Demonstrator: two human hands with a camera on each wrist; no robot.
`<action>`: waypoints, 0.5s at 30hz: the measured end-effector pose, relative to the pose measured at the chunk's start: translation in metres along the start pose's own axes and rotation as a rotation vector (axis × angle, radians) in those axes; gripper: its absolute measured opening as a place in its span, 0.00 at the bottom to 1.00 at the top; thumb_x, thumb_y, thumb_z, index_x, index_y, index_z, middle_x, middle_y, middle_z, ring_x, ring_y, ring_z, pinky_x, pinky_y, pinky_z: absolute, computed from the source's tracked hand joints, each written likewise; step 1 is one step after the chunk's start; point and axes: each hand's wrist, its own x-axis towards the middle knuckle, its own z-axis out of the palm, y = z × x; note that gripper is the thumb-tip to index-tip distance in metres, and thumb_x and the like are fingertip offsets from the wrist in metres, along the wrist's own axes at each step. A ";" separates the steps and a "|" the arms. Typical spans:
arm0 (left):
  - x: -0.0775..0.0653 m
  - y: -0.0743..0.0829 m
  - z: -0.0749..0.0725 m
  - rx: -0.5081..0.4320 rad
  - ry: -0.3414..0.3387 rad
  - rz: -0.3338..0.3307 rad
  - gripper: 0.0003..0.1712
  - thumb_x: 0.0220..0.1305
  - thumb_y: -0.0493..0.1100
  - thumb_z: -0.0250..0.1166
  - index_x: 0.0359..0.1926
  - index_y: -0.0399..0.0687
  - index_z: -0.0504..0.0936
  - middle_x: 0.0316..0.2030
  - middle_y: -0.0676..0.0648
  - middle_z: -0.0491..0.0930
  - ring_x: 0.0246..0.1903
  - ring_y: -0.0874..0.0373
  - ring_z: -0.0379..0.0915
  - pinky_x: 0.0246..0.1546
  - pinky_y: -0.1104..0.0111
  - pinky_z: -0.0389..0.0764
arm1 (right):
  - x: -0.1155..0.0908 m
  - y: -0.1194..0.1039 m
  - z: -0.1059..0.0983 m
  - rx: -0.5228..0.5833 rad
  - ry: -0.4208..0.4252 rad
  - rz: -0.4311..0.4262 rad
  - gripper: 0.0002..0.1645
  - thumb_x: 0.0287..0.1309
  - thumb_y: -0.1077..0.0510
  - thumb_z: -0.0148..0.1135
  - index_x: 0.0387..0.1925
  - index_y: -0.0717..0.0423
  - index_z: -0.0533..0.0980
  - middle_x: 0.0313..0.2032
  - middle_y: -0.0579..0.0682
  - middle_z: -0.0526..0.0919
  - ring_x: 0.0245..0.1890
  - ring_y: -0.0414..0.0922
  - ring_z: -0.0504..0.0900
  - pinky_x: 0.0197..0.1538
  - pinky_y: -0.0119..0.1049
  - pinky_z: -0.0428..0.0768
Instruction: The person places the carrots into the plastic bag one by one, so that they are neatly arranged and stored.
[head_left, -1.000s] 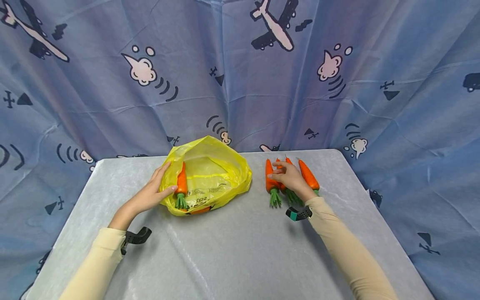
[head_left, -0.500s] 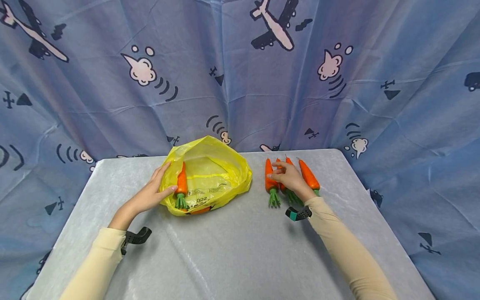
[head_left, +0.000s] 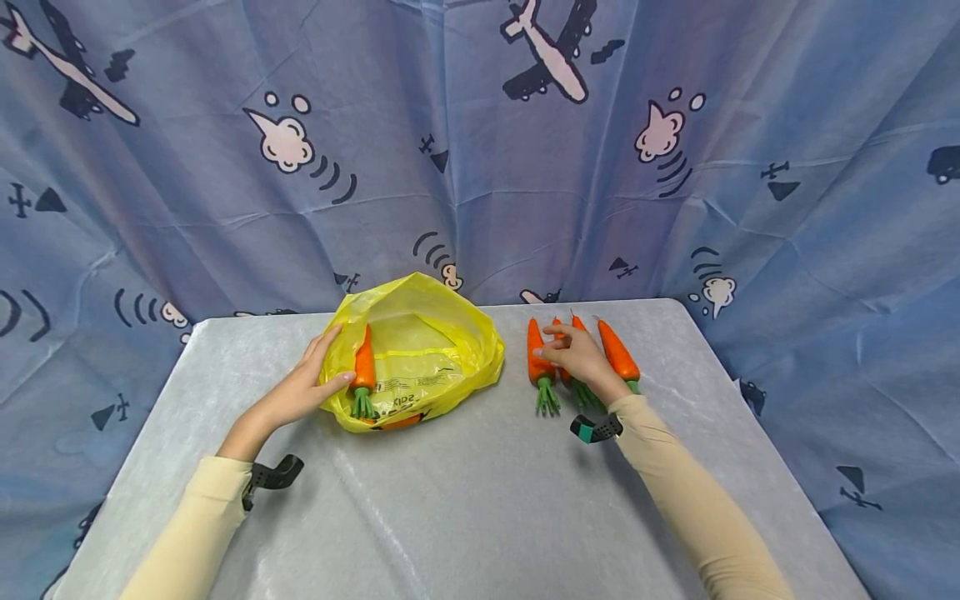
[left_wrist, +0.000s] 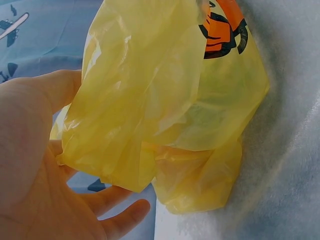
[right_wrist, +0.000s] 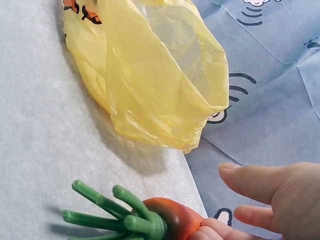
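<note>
Person's L hand (head_left: 300, 385) is at the L side of a yellow plastic bag (head_left: 483, 346), which sits mouth open nr the far edge of the grey-white desk (head_left: 465, 517), approx. midway along it. L fingers (left_wrist: 130, 214) are straight-ish & spread, thumb well apart from them, bag film btwn; thumb tip is hidden by film in L wrist view, can't tell how hard it touches. Bagged carrot (head_left: 363, 367) is just inside the bag's L wall, green stems twd the near edge, orange tip twd the far edge, w/ the L thumb right by it. Orange & black print (left_wrist: 220, 32) on the bag's outside.

R hand (head_left: 581, 358) is over the carrots btwn bag & far R corner. R fingers (right_wrist: 215, 232): thumb held apart, fingertips touching the leftmost carrot (head_left: 537, 354), which lies flat, stems twd near edge. 2nd carrot (head_left: 564, 373) is just R of it, partly under the hand; 3rd carrot (head_left: 577, 321) is next, tip plainly in view; 4th carrot (head_left: 617, 350) is outermost, slanted, tip leaning L, stems mostly behind the R sleeve (head_left: 690, 500).

Black strap on each wrist. Blue curtain (head_left: 480, 150) w/ planes & clouds hangs beyond the far edge & along both side edges
</note>
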 end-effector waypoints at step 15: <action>-0.001 -0.003 0.000 0.003 -0.001 0.002 0.50 0.72 0.53 0.59 0.80 0.52 0.36 0.77 0.31 0.39 0.74 0.29 0.45 0.70 0.34 0.54 | 0.003 0.003 0.007 0.019 -0.025 0.006 0.38 0.62 0.49 0.66 0.70 0.53 0.65 0.57 0.61 0.79 0.50 0.56 0.84 0.52 0.48 0.83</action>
